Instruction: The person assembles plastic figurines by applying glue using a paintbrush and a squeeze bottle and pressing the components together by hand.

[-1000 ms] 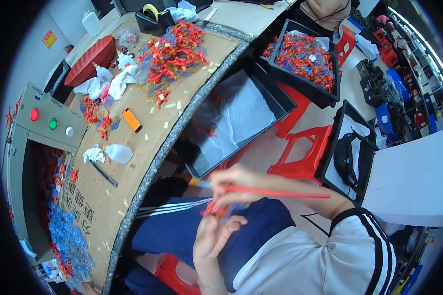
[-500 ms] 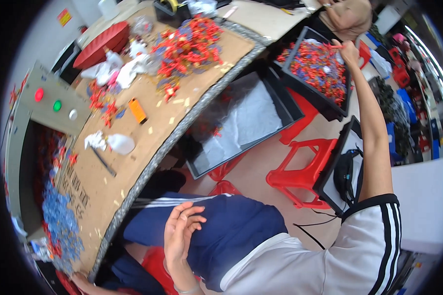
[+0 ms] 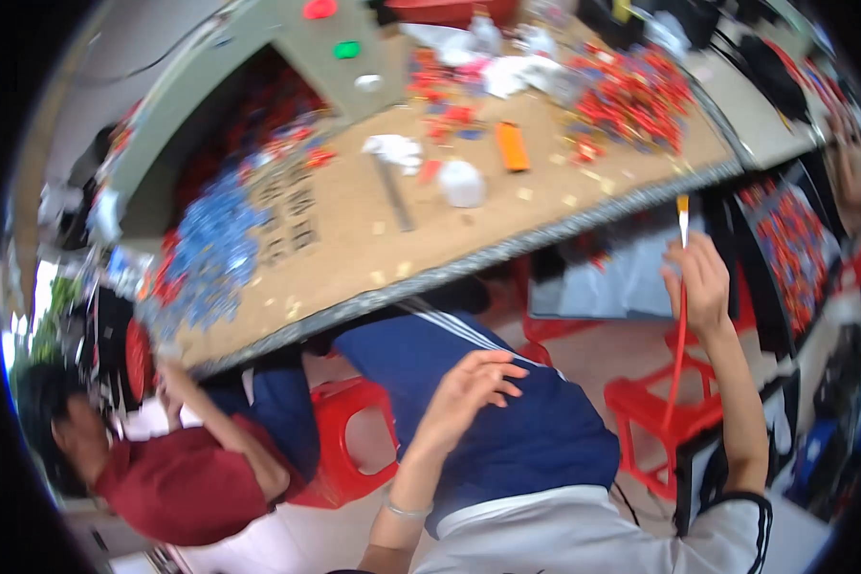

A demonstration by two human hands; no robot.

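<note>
My right hand is closed around a slim paintbrush with a red handle, its yellow-tipped bristles pointing up beside the table's front edge. Over my lap hovers my left hand, empty, with its fingers loosely curled and apart. On the cardboard-covered tabletop stand a white bottle, a dark flat strip and an orange box-like item. A heap of small red and purple pieces lies toward the far right, and bluish clear pieces are heaped on the left. The picture is blurred.
A grey machine housing with coloured buttons spans the table's left. A dark bin of red pieces and a lined tray are at right. Red stools stand on the floor. Another person in maroon sits at left.
My right hand has come back from the bin of pieces and now holds the paintbrush upright near the table edge. The view has swung left, bringing the seated person into sight.
</note>
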